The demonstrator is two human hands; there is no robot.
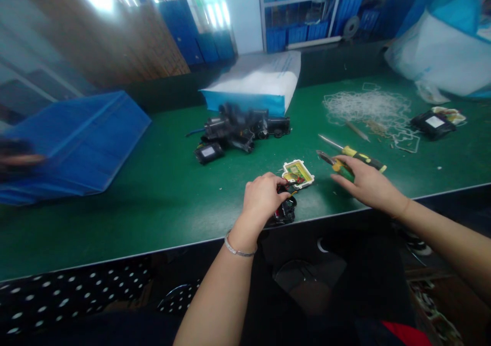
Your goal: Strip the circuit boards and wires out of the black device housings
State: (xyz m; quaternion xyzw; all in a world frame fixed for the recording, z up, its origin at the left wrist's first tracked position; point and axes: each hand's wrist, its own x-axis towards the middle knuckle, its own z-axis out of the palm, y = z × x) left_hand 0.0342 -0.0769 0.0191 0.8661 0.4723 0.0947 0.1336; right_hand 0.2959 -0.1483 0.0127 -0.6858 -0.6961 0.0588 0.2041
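My left hand [264, 197] is closed on a black device [286, 210] at the table's front edge, thumb and fingers pinching around its red and black wires. Joined to those wires is a white-rimmed housing [301, 173] with a yellow-green inside, lying just beyond my fingertips. To the right, my right hand [364, 180] is closed around the yellow and green handles of a pair of pliers [339, 168], whose dark jaws point left. Right behind the pliers lies a screwdriver [356, 155] with a yellow and black handle. My palm hides part of the device.
Black devices [238, 129] lie piled in front of a white and blue bag [253, 80]. A tangle of clear rings [368, 108] and another black device [435, 123] are at right. A tilted blue bin [88, 141] stands left, with a person's blurred hand [23, 159] at it.
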